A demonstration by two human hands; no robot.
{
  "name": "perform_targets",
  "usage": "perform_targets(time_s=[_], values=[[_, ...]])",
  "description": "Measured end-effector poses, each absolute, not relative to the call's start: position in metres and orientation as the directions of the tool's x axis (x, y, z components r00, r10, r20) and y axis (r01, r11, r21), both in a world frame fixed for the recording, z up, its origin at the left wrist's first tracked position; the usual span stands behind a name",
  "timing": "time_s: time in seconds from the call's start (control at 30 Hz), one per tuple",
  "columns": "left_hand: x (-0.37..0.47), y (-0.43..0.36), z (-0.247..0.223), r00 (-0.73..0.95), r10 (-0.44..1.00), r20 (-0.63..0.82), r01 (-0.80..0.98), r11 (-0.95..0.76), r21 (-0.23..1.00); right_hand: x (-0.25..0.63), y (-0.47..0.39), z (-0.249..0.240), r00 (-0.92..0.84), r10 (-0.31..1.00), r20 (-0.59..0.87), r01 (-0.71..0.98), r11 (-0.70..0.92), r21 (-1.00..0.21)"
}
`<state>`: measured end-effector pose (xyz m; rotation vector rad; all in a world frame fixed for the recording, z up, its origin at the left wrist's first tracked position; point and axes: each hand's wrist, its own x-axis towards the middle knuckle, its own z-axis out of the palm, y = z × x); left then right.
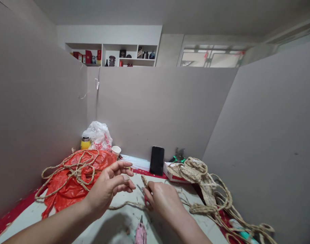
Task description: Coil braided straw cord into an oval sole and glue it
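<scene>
My left hand (pixel 108 184) is raised over the board with its fingers apart and nothing in them. To the right of it, my right hand (pixel 165 196) is closed around a braided straw rope (pixel 144 181), whose short end sticks up past the thumb. Small scissors (pixel 139 188) with red handles show right beside those fingers; whether the hand also holds them I cannot tell. A length of rope (pixel 127 204) runs across the board between the hands. Below, near the bottom edge, lies a pink glue gun (pixel 141 234) with its nozzle pointing away from me.
A red plastic bag (pixel 60 193) with coiled rope lies left. Behind stand a yellow jar (pixel 85 143), a white bag (pixel 97 134), a paper cup (pixel 116 150) and a phone (pixel 157 161). Braided rope (pixel 195 169) heaps up right, near green-handled pliers (pixel 179 157). Grey partitions (pixel 150 108) enclose the table.
</scene>
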<state>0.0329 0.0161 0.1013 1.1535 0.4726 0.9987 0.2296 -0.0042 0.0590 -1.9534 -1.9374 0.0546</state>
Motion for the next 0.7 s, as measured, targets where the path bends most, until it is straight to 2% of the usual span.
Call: perform_targets(time_s=[0.1,0.23,0.3,0.5,0.7], values=[[0.033,0.017,0.1,0.519,0.841,0.154,-0.398,0.078,0.914,0.239,-0.003,0.062,-0.039,0.978,0.205,0.953,0.098,-0.287],[0.034,0.02,0.097,0.509,0.849,0.143,-0.394,0.082,0.915,0.238,0.002,0.057,-0.225,0.966,0.125,0.884,0.256,-0.391],[0.034,0.021,0.097,0.504,0.852,0.141,-0.396,0.083,0.914,0.235,0.005,0.051,-0.22,0.969,0.115,0.887,0.247,-0.389],[0.033,0.018,0.098,0.511,0.848,0.142,-0.398,0.087,0.913,0.239,0.012,0.035,0.015,0.987,0.158,0.988,0.01,-0.153],[0.034,0.017,0.099,0.498,0.854,0.15,-0.407,0.077,0.91,0.263,0.015,0.032,0.118,0.989,0.083,0.992,-0.122,0.035]])
